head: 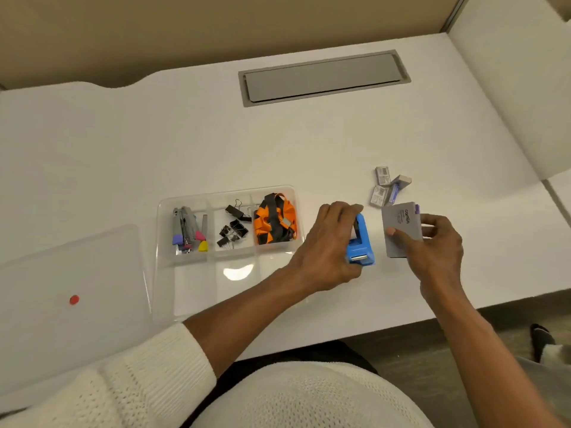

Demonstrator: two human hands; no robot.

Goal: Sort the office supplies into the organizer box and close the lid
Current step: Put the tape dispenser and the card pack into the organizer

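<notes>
A clear organizer box (167, 273) lies open on the white desk. Its back compartments hold staple removers and coloured pins (187, 230), black binder clips (233, 227) and an orange-and-black lanyard (275, 219); the front compartments hold nothing. Its clear lid (71, 291), marked with a red dot, lies flat to the left. My left hand (324, 245) grips a blue tape dispenser (361, 242) just right of the box. My right hand (438, 245) holds a grey Camlin box (401, 227). Several small grey staple boxes (387, 186) lie behind it.
A grey cable hatch (324, 77) is set into the desk at the back. The desk's front edge (401, 325) runs just below my hands. A white panel (525, 88) stands at the right.
</notes>
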